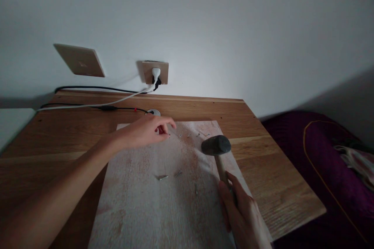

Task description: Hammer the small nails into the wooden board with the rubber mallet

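Note:
My left hand [147, 130] reaches over the far part of a pale, whitewashed board [140, 202], its fingertips pinched on a small nail [169, 135] standing at the board's surface. My right hand [244, 216] is wrapped round the wooden handle of a hammer [216, 146], whose dark head hovers just right of the nail, over the board's far right part. Loose nails [162, 177] lie on the board's middle, and a few more sit in a row [189, 135] near its far edge.
The board lies on a wooden table [277, 179] against a white wall. A wall socket [156, 72] holds plugs; black and white cables [96, 106] run along the table's back. A beige wall plate [79, 60] is at left. Purple fabric [327, 171] lies at right.

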`<state>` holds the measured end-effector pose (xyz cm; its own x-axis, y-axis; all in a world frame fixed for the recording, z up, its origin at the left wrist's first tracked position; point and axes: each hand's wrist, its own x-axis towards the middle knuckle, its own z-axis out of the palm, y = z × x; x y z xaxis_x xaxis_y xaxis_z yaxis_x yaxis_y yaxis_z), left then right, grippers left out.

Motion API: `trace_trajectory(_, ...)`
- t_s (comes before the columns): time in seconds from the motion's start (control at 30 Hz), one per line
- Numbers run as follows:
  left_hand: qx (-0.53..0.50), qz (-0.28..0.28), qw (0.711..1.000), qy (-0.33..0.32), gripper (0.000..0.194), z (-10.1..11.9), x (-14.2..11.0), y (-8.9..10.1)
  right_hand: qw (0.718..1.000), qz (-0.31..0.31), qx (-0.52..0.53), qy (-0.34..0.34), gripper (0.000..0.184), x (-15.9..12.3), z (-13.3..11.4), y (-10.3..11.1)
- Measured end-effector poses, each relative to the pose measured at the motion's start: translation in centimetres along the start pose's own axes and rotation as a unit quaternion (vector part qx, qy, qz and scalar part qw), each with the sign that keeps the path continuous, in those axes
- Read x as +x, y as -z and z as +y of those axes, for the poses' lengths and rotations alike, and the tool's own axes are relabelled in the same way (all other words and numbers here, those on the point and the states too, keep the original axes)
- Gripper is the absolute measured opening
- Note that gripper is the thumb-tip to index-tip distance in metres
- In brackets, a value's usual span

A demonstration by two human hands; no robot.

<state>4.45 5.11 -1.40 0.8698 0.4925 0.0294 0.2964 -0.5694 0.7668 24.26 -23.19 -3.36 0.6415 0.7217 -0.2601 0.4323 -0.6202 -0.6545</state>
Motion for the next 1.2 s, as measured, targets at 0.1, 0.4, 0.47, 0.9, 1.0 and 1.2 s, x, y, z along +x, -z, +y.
trace_trajectory(0.1, -0.007, 0.023, 1.000, -0.009, 0.016, -1.2, 0.3, -0.1, 1.000, -0.003, -0.003, 0.000, 0.071, -0.1, -0.2, 0.1)
trace_trajectory(0.4, 0.001, 0.048, 0.998, -0.039, 0.004, -1.9, 0.6, -1.5, 1.000, 0.013, 0.006, -0.008, 0.077, 0.0, -0.3, -0.1)
trace_trajectory(0.47, 0.005, 0.048, 0.998, -0.041, 0.004, -1.9, 0.6, -1.6, 1.000, 0.015, 0.009, -0.007, 0.077, 0.0, -0.2, -0.1)
trace_trajectory(0.9, 0.019, 0.052, 0.998, -0.031, 0.009, -2.0, 0.6, -2.2, 1.000, 0.018, 0.007, -0.016, 0.078, -0.2, -0.7, -0.2)
trace_trajectory(1.0, 0.019, 0.051, 0.998, -0.037, 0.009, -2.0, 0.6, -2.2, 1.000, 0.018, -0.002, -0.009, 0.078, -0.2, -0.7, -0.1)
trace_trajectory(1.2, 0.037, 0.049, 0.996, -0.064, 0.010, -2.0, 0.8, -2.4, 1.000, 0.003, -0.006, -0.010, 0.074, -0.1, -0.3, 0.0)
